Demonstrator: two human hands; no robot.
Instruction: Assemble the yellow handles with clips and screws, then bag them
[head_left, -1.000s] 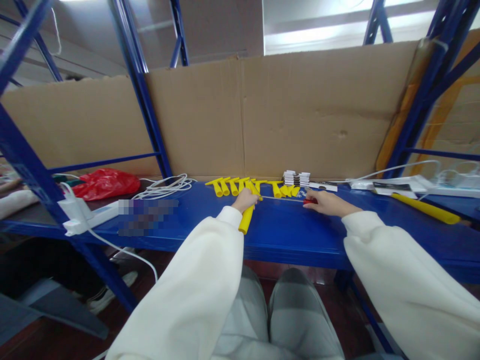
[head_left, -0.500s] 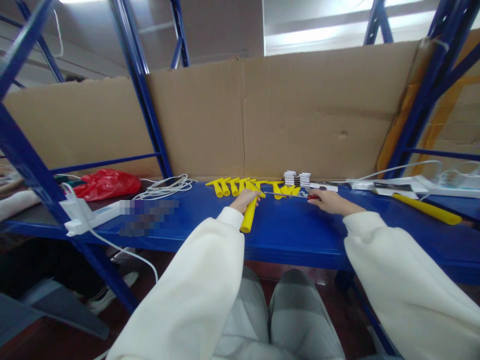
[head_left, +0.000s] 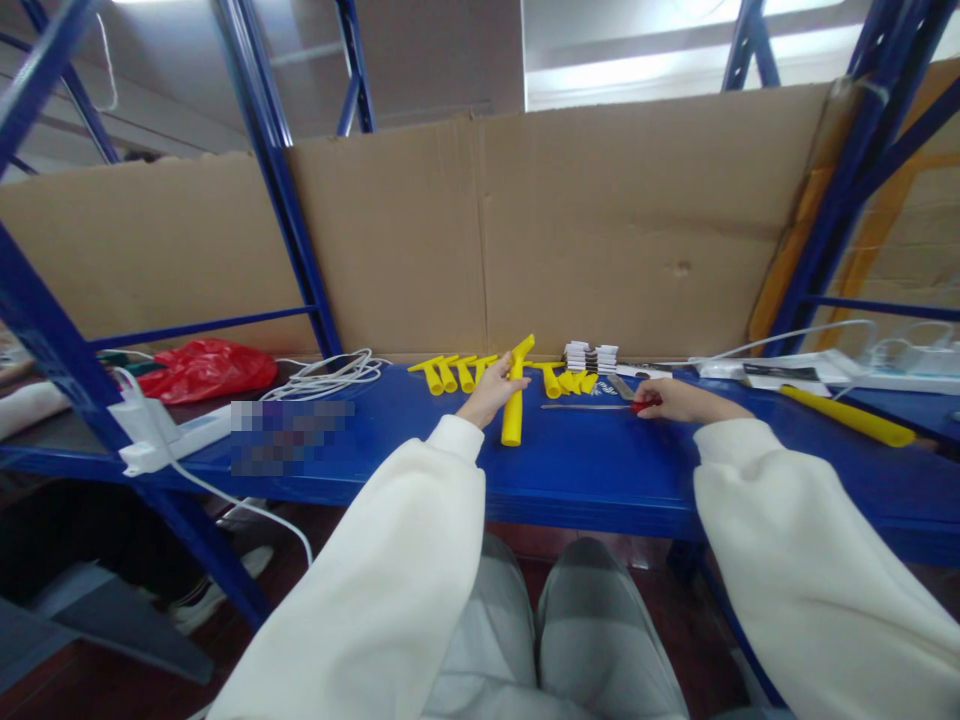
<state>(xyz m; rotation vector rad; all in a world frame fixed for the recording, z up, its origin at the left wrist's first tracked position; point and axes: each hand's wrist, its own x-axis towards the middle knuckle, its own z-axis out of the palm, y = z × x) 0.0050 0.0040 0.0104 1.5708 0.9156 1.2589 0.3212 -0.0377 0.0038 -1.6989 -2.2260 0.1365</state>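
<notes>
My left hand (head_left: 489, 392) is closed around a yellow T-shaped plastic piece (head_left: 512, 415), whose tube end points toward me and whose narrower end tilts up and away. In my right hand (head_left: 666, 400) is a screwdriver (head_left: 592, 407) with a red handle; its thin metal shaft points left, low over the blue shelf, apart from the yellow piece. Several similar yellow pieces (head_left: 435, 377) lie in a row behind my left hand. Another yellow piece (head_left: 552, 380) and some small yellow parts (head_left: 577, 383) lie between my hands, toward the back.
Stacked small white pieces (head_left: 590, 357) stand at the back. A long yellow tube (head_left: 851, 417) lies at the right, near a white power strip (head_left: 795, 370). To the left are coiled white cable (head_left: 330, 377), a red plastic bag (head_left: 214, 370) and a blue post (head_left: 289, 190). Cardboard (head_left: 600, 230) walls the back.
The yellow piece in my left hand has turned more upright, its narrow end now raised. My right hand has drawn the screwdriver to the right and toward me, away from the piece.
</notes>
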